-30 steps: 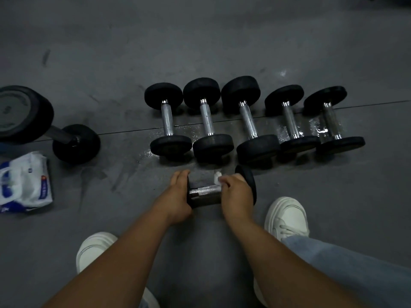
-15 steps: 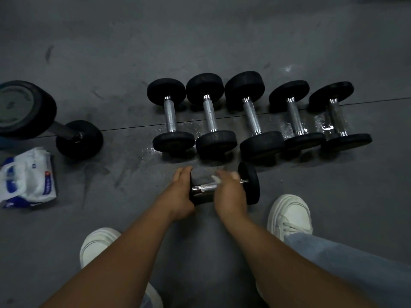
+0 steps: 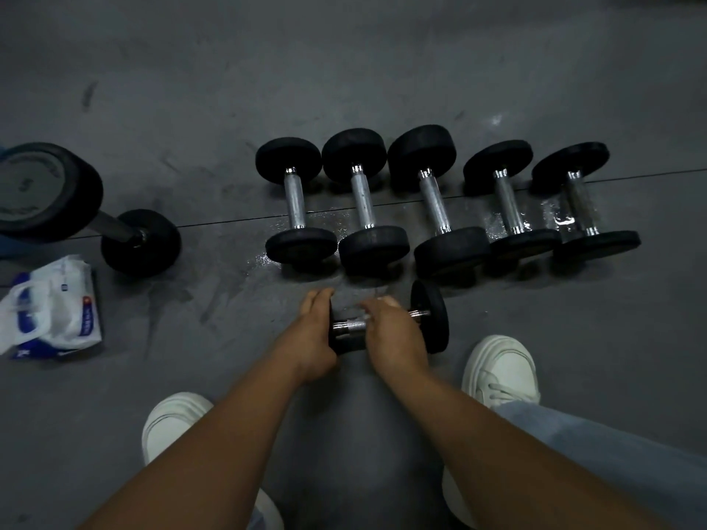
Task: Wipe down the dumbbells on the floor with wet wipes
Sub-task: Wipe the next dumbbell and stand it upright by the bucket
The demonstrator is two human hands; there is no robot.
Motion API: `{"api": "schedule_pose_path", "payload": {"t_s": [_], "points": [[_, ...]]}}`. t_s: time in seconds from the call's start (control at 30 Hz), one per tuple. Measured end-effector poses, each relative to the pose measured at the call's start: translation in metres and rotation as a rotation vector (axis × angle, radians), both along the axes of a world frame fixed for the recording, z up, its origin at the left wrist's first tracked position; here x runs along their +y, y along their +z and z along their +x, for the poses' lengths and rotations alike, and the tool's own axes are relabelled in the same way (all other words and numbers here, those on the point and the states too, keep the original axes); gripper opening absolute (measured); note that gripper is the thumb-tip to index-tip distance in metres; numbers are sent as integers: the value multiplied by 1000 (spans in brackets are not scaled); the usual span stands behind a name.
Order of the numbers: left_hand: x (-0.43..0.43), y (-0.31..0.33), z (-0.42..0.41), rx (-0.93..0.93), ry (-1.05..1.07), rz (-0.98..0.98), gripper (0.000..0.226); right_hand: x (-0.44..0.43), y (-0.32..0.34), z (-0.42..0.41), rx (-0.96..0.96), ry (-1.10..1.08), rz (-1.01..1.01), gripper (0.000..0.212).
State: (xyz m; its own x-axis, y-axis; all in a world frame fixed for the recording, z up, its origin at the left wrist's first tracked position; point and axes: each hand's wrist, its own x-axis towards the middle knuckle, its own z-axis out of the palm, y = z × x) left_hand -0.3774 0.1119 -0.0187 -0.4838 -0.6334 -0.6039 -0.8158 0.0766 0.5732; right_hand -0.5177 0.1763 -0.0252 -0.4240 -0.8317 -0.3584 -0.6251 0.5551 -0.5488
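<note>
Right hand [image 3: 394,338] slid left, dumbbell [image 3: 431,319] handle inside its grip.

Left hand [image 3: 313,338] and right hand [image 3: 394,338] grip a dumbbell [image 3: 430,317].

Black-headed, chrome-handled dumbbell [image 3: 430,317] crosswise before row of five [image 3: 434,200]; wipes pack [image 3: 57,307] far left.

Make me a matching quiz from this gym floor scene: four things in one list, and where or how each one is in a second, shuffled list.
1. wipes pack
2. large dumbbell
3. small dumbbell
4. right shoe

A. gripped by left hand and right hand
B. white and blue, lying at the left
C. black, far left, behind the pack
D. plain white, beside the jeans leg

Pairs: 1-B, 2-C, 3-A, 4-D
</note>
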Motion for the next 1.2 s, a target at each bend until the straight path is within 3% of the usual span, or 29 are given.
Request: {"api": "schedule_pose_path", "payload": {"t_s": [0.13, 0.23, 0.37, 0.47, 0.57, 0.6, 0.7, 0.83, 0.93, 1.07, 1.2], "points": [[0, -1, 1, -2, 3, 1, 114, -2, -1, -2, 6, -114, -33, 29], [0, -2, 0, 3, 1, 14, 116, 0, 3, 7, -73, 59, -36, 26], [0, -4, 2, -12, -6, 1, 115, 3, 0, 7, -23, -183, -109, 22], [-1, -3, 2, -10, -14, -1, 113, 10, 3, 19, -101, 33, -96, 25], [0, -3, 2, -12, -9, 2, 113, 8, -5, 2, -60, -288, -111, 26], [0, -3, 2, -12, -8, 6, 115, 7, -6, 1, -63, -305, -125, 28], [-1, -3, 2, -14, -10, 19, 118, 8, -1, 11, -110, -19, -127, 30], [-1, -4, 2, -9, 7, 9, 117, 10, -11, 1, -68, -380, -110, 31], [0, -5, 2, -3, 2, 7, 114, 16, -5, 20, -233, -76, -66, 29], [-1, -4, 2, -11, 7, 6, 113, 10, -9, 8, -137, -323, -86, 33], [-2, -2, 1, -8, -1, 18, 115, 17, -4, 21, -276, -108, -107, 22]]}}
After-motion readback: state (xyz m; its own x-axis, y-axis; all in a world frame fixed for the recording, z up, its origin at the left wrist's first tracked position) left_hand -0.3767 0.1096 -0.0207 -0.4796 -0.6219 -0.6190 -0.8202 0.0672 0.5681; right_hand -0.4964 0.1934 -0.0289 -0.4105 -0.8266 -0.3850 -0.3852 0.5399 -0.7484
